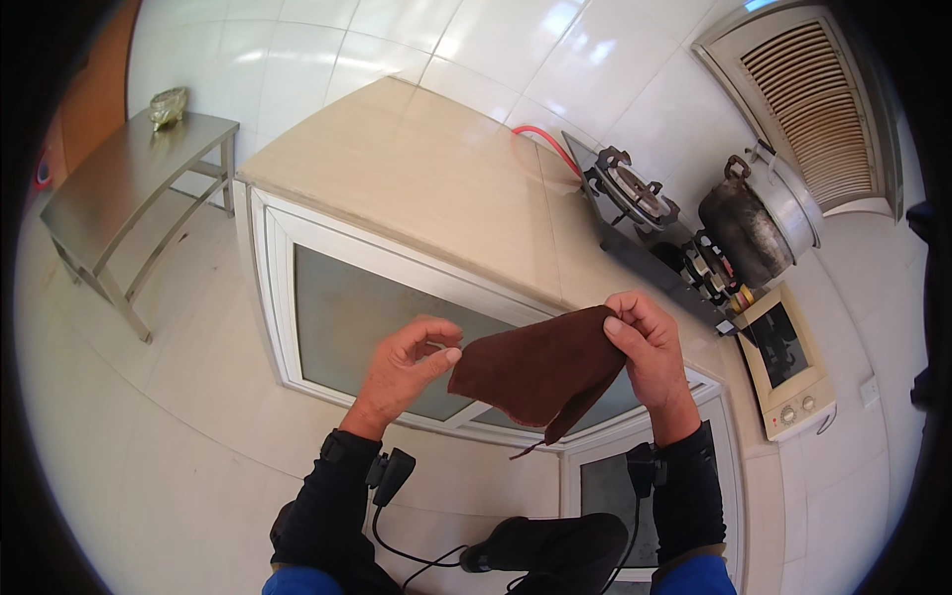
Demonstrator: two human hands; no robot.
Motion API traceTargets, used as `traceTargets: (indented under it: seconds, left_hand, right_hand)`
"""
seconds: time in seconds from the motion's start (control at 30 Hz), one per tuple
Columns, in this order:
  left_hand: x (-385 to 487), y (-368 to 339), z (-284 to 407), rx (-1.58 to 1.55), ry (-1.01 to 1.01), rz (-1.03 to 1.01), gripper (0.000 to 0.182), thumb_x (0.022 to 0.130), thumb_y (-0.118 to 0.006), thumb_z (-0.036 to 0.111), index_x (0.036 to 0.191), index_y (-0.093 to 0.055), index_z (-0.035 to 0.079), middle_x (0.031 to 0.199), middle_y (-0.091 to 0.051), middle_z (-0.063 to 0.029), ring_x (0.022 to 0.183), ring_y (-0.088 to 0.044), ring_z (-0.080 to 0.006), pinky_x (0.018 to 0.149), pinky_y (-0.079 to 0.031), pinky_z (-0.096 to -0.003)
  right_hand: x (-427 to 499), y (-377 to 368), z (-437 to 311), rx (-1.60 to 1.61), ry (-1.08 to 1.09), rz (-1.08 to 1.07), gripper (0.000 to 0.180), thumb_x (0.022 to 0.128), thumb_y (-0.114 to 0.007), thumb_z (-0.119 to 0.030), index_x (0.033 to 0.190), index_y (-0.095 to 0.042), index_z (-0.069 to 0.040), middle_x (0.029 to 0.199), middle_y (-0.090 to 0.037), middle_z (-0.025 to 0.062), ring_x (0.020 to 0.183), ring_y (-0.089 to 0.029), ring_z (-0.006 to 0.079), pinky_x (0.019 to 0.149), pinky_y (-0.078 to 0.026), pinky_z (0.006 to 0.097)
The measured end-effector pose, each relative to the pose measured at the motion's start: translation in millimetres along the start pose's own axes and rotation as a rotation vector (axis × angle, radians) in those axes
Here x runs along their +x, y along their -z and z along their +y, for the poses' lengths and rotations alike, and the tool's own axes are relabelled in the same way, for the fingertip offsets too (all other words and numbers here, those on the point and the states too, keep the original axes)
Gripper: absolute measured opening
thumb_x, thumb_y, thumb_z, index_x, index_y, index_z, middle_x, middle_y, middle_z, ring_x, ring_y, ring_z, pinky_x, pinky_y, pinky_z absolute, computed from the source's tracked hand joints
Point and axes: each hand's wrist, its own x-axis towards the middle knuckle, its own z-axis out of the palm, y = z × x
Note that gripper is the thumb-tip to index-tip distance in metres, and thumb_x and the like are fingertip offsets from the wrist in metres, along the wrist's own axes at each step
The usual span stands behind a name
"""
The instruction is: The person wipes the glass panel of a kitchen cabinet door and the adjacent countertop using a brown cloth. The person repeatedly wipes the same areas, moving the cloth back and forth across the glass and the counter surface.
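A brown cloth (537, 364) hangs in front of me over the cabinet front, folded at its lower right, with a thin cord dangling from its lower edge. My right hand (648, 338) pinches its upper right corner between thumb and fingers. Close beside the cloth's left corner is my left hand (411, 361), its thumb and fingers apart with nothing visible between them. Whether the left thumb tip touches the cloth's edge is hard to tell.
Beyond the cloth runs a beige tiled counter (416, 163) over white-framed cabinet doors (372, 320). To the right are a gas stove (632, 193) with a red hose (547, 141), a blackened metal pot (758, 216) and a microwave (788, 364). A steel table (141, 178) holds a wrapped jar (168, 108).
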Motion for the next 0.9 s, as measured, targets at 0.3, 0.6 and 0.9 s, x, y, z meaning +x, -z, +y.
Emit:
traceTargets:
  seconds: [0.3,0.6,0.9]
  left_hand:
    - [-6.7,-25.6,18.8,0.016,0.216,-0.336,0.062,0.099,-0.080,0.023,0.152,-0.056,0.003,0.134,-0.069,-0.0074,0.122,-0.065,-0.0165,0.105,-0.054,-0.0355]
    - [-10.0,-26.4,13.9,-0.094,0.257,-0.220,0.037,0.108,-0.065,0.017,0.143,-0.066,0.004,0.117,-0.073,0.0003,0.105,-0.063,-0.0076,0.093,-0.055,-0.0286]
    - [-11.5,-39.8,4.5,0.083,0.327,-0.306,0.033,0.107,-0.065,0.013,0.138,-0.066,0.002,0.117,-0.073,-0.0006,0.104,-0.065,-0.0101,0.091,-0.056,-0.0312]
  right_hand:
    - [1.1,-44.0,21.8,0.405,-0.176,-0.116,0.015,0.107,-0.065,-0.014,0.118,-0.066,-0.003,0.106,-0.069,-0.0014,0.097,-0.061,0.0054,0.088,-0.049,0.0244]
    - [-12.4,-71.3,76.3,-0.197,-0.108,0.182,0.034,0.112,-0.060,-0.027,0.135,-0.063,-0.003,0.121,-0.068,0.0034,0.108,-0.063,0.0116,0.094,-0.052,0.0294]
    - [-58.4,-113.7,82.6,0.280,-0.207,0.084,0.081,0.108,-0.064,-0.044,0.167,-0.030,-0.001,0.157,-0.049,0.0136,0.144,-0.047,0.0213,0.115,-0.044,0.0375]
